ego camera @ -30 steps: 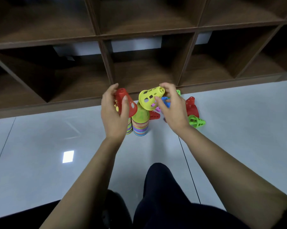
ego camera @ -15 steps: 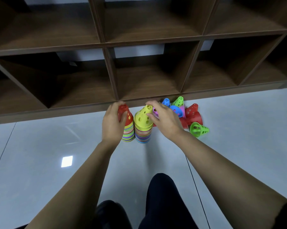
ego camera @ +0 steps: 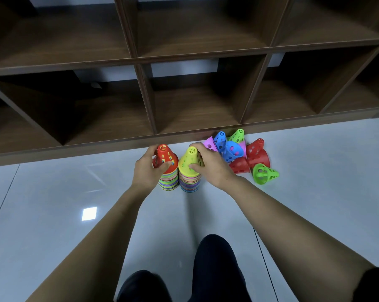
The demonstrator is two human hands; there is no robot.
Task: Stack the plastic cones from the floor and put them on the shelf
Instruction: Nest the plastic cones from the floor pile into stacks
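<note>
You are working on the floor (ego camera: 53, 192) before the shelf (ego camera: 184, 136). Your left hand (ego camera: 148, 171) is gripping the red cone (ego camera: 165, 156) capping the left stack (ego camera: 167, 183), and your right hand (ego camera: 210, 166) is curling round the yellow cone (ego camera: 189, 160) capping the right stack (ego camera: 189, 185). The stacks are standing side by side, apparently touching. Loose cones (ego camera: 238, 153) are lying heaped at two o'clock from them, against the shelf's foot. The perforated plastic is looking light, stiff and slick, so gripping low round the nested rims is likely safer than pinching the tip.
</note>
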